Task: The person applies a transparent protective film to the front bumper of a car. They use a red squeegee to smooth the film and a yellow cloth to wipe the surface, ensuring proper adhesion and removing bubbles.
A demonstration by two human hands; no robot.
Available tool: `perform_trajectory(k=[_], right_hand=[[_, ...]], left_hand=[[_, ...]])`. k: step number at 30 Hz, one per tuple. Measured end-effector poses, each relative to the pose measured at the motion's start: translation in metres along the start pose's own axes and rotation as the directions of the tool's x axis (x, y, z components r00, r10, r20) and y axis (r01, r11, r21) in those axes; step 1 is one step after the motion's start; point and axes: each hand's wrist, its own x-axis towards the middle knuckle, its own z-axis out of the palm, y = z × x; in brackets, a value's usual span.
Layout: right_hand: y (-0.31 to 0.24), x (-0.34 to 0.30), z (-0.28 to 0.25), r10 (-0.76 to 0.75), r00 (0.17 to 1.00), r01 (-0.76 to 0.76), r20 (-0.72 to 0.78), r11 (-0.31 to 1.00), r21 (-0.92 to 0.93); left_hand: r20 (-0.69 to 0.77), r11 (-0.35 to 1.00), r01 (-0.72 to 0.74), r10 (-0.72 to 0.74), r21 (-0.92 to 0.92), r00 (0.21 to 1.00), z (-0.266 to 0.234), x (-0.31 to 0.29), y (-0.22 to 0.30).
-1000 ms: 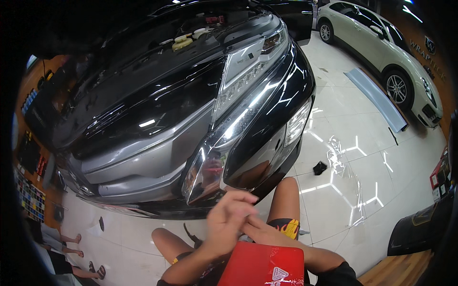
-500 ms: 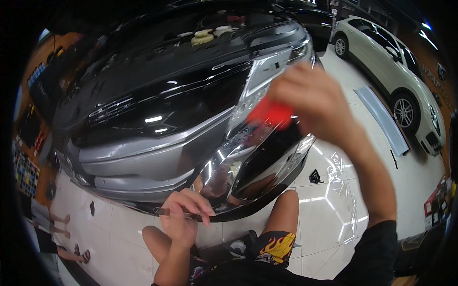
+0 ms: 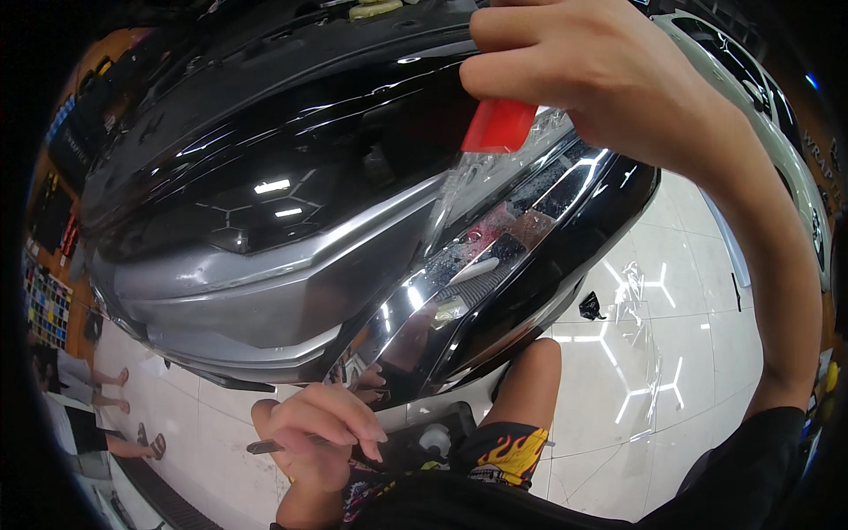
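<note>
My right hand (image 3: 583, 66) is closed round a red squeegee (image 3: 500, 128), whose flat edge sits at the inner upper edge of a car's headlight (image 3: 530, 190). Wet clear film (image 3: 449, 199) with droplets and wrinkles lies over the headlight area. Low in front of the silver-grey bumper trim (image 3: 265, 322), my left hand (image 3: 322, 428) has curled fingers round a slim grey tool (image 3: 262, 447). One end of that tool sticks out on the left; its kind cannot be made out. The black glossy front panel (image 3: 327, 177) lies left of the squeegee.
A white car (image 3: 782, 132) stands at the right, partly behind my forearm. Clear film (image 3: 649, 362) and a crumpled black scrap (image 3: 590, 306) lie on the tiled floor. Yellowish pads (image 3: 375, 10) rest on the engine bay. Another person's legs (image 3: 132, 446) show at the left.
My right hand with the squeegee has moved up to the headlight's inner upper edge. My left hand has dropped slightly away from the bumper. The whole view has shifted.
</note>
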Motion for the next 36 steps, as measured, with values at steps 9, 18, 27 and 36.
perform_trajectory(k=[9, 18, 27, 36], right_hand=[[0.015, -0.042, 0.004, 0.065, 0.973, -0.068, -0.222, 0.998, -0.005], [-0.019, -0.04, 0.027, 0.129, 0.942, -0.155, -0.309, 0.986, -0.062], [-0.015, -0.037, 0.051, 0.135, 0.926, -0.145, -0.353, 0.989, -0.002], [-0.007, -0.045, 0.066, 0.039, 0.9, -0.084, -0.434, 0.993, -0.083]], left_hand=[[0.055, 0.999, -0.003, 0.006, -0.052, 0.998, -0.004, 0.003, -0.001], [0.108, 0.997, -0.019, 0.027, -0.074, 0.994, -0.004, 0.007, -0.004], [0.092, 0.997, -0.051, 0.057, -0.065, 0.994, -0.006, 0.009, -0.001], [0.116, 0.996, -0.091, 0.092, -0.011, 0.989, -0.004, 0.011, -0.003]])
